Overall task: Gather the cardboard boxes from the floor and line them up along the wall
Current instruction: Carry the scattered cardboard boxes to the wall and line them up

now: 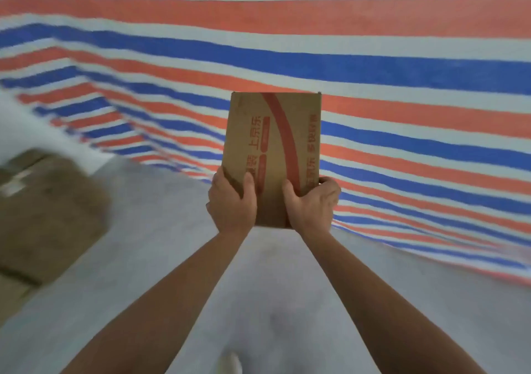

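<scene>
A brown cardboard box (273, 144) with red print and a curved red band is held up in front of me, above the grey floor. My left hand (232, 201) grips its lower left edge, thumb on the top face. My right hand (311, 202) grips its lower right edge in the same way. Both arms are stretched forward. Behind the box hangs the wall covered with a red, white and blue striped tarp (402, 86).
A larger brown cardboard box (48, 215), blurred, stands on the floor at the left near the wall corner. The grey concrete floor (178, 258) runs from my feet to the foot of the tarp.
</scene>
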